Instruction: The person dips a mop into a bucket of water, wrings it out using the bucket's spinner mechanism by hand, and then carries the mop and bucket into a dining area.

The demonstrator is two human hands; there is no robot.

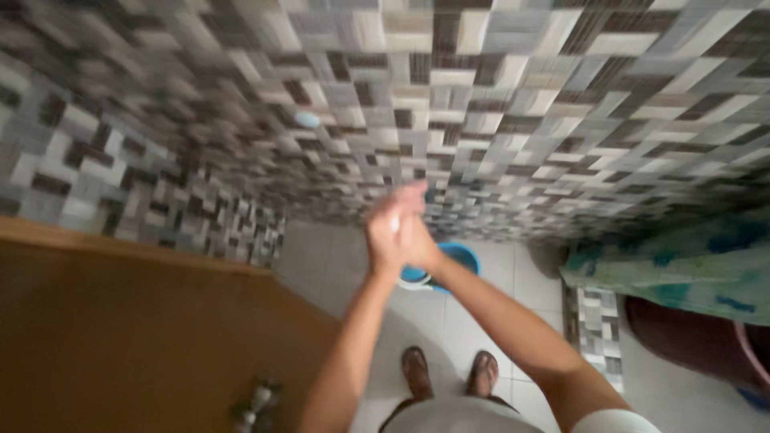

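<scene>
Head view shows the left hand point(387, 232) and the right hand point(415, 240) pressed palm to palm, fingers straight and held together, nothing visibly pinched; blur hides detail. For a good rub, I judge the palms should stay flat and slide fully. Below the fingertips, just behind the right hand, a blue bucket point(459, 261) stands on the tiled floor point(473, 321).

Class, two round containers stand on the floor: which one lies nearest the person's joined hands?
The blue plastic bucket, just behind the pressed-together hands; the dark maroon tub stands far right beneath the green cloth.
</scene>
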